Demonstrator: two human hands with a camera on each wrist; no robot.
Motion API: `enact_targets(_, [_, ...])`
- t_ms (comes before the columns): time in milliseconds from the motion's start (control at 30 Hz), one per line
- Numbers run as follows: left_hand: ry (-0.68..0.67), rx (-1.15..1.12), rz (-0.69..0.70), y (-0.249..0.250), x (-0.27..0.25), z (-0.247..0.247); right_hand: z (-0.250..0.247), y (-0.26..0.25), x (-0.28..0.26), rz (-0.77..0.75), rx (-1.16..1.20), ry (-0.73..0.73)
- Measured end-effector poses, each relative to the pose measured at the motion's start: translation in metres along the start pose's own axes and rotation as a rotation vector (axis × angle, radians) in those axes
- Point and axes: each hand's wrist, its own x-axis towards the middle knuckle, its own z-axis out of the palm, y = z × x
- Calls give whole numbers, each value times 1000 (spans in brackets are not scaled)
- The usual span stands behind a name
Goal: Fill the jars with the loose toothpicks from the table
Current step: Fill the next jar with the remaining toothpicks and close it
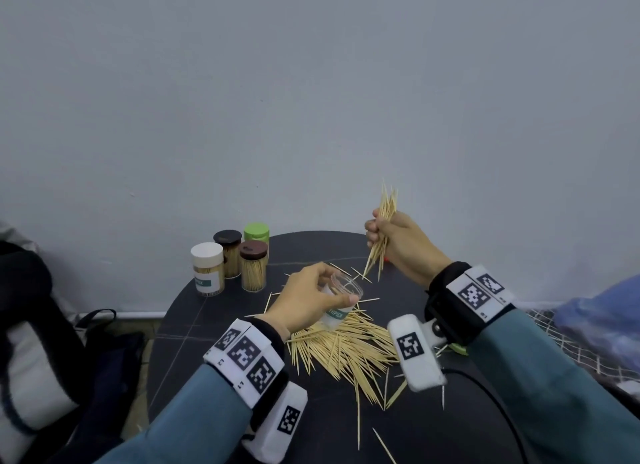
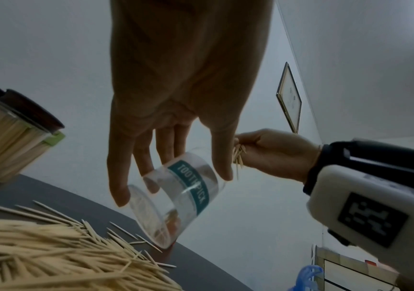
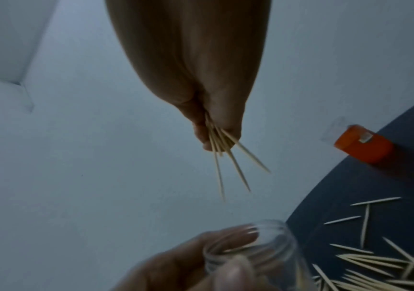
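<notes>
Jar [image 1: 341, 299] tilted, mouth toward toothpick bundle [image 1: 382, 230].

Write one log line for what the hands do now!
left hand: holds empty jar | right hand: grips toothpick bunch | pile: on table

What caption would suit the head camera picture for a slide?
Left hand tilts an empty clear jar over the toothpick pile while the right hand grips a bundle of toothpicks above it.
</notes>
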Motion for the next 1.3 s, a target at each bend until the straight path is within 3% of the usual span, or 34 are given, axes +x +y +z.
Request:
enact_targets(167, [1, -37, 9, 4, -1, 1, 19, 10, -3, -57, 54, -34])
enact_targets(333, [24, -98, 49, 6, -2, 0, 28, 32, -15, -9, 71, -34])
enact_targets(667, [52, -146, 73, 4, 1, 0, 24, 43, -35, -51, 18, -107])
enact_targets(900, [27, -133, 56, 5, -1, 0, 17, 41, -34, -57, -16, -84])
enact_targets(1133, [45, -139, 38, 2, 2, 1, 1, 34, -31, -23, -169, -44])
enact_targets(1300, [75, -132, 32, 2, 3, -1, -27, 35, -34, 111, -535, -38])
